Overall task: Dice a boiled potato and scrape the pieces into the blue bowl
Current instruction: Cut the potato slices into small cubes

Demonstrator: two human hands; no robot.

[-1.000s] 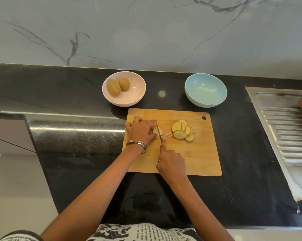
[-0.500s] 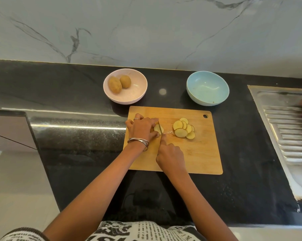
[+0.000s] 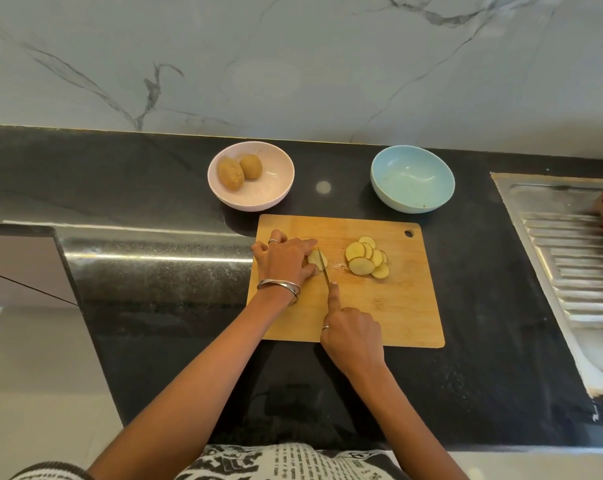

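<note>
Pinching the soft, crumbly potato stub [image 3: 314, 259] with our left hand [image 3: 286, 259], our right hand [image 3: 352, 332] grips the knife [image 3: 324, 268], slicing gently.

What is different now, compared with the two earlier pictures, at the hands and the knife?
Little changed. The right hand drew back slightly toward the near edge of the cutting board, keeping its grip on the knife. The left hand still holds the potato piece. The slice pile, pink bowl and blue bowl stayed as they were.
</note>
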